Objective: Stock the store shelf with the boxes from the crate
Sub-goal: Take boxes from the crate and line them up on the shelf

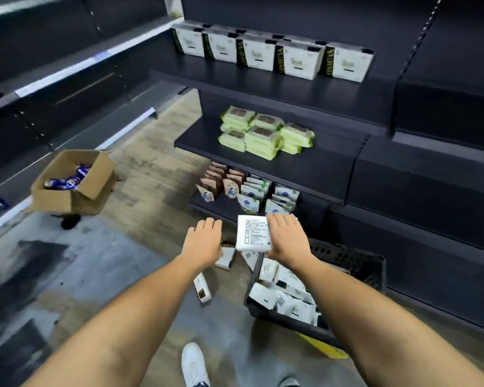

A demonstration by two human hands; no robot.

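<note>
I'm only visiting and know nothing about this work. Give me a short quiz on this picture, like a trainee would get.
1. True or false: the left hand is holding a box.
2. What lies stacked on the middle shelf? A: green packs. B: glass bottles. C: folded towels.
3. Fill in the missing word: the right hand grips a white box above the black ____ on the floor.

Key
1. False. The left hand is open and holds nothing.
2. A.
3. crate.
</note>
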